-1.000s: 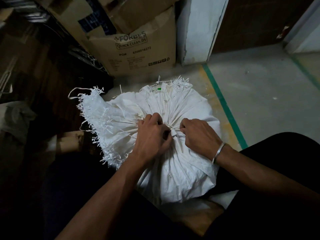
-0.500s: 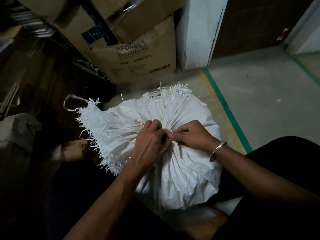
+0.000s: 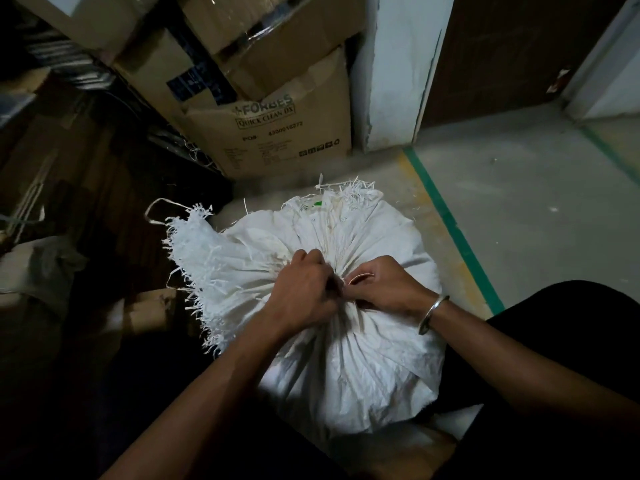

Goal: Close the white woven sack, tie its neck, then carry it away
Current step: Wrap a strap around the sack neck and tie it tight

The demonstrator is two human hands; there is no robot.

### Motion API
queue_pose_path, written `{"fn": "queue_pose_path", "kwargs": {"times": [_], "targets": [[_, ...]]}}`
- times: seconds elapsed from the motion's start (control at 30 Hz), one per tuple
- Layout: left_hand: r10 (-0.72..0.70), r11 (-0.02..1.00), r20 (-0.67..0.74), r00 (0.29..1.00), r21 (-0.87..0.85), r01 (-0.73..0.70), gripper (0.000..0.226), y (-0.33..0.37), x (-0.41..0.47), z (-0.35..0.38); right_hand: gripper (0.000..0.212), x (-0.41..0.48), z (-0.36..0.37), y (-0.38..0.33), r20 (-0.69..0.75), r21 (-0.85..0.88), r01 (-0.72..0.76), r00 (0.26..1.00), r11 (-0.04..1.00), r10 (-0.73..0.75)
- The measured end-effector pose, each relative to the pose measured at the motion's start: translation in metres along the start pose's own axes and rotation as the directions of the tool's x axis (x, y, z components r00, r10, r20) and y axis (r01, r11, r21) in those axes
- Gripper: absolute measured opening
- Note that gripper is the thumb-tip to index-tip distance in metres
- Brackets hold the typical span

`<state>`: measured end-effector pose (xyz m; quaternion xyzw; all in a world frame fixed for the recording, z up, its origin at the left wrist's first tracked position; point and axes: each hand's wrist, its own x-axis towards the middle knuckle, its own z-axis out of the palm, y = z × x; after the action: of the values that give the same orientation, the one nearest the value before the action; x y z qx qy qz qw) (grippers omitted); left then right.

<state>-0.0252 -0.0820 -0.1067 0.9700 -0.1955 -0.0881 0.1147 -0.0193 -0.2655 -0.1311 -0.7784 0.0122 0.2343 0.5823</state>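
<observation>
Two hands at the neck (image 3: 341,266) | white sack (image 3: 363,368) on the floor (image 3: 519,202) between the legs (image 3: 561,323) | change: fists pulling apart a second ago have drawn together; right hand (image 3: 384,289) fingers now pinch a thin strip loop (image 3: 356,277), left hand (image 3: 304,292) grips the gathered neck; tying probably unfinished | hidden: knot behind knuckles, dim light
</observation>
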Motion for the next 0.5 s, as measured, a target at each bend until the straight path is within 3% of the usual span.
{"fn": "queue_pose_path", "kwargs": {"times": [0.1, 0.23, 0.33, 0.5], "targets": [[0.078, 0.990, 0.043, 0.996, 0.113, -0.082, 0.041, 0.004, 0.011, -0.015, 0.019, 0.002, -0.003, 0.000, 0.036, -0.020, 0.002, 0.999, 1.000, -0.001], [0.145, 0.962, -0.031, 0.989, 0.237, -0.133, 0.031, 0.003, 0.018, -0.014, 0.013, 0.004, -0.003, 0.002, -0.001, 0.006, -0.048, 0.999, 0.999, 0.048], [0.191, 0.959, -0.068, 0.979, 0.224, -0.171, 0.029, -0.005, 0.016, -0.007, 0.016, 0.005, -0.002, 0.003, 0.015, 0.026, -0.090, 0.996, 0.996, 0.090], [0.148, 0.984, -0.116, 0.982, 0.118, -0.134, 0.035, -0.009, 0.004, -0.004, 0.026, 0.000, 0.000, -0.004, -0.019, 0.094, -0.123, 0.992, 0.988, 0.125]]}}
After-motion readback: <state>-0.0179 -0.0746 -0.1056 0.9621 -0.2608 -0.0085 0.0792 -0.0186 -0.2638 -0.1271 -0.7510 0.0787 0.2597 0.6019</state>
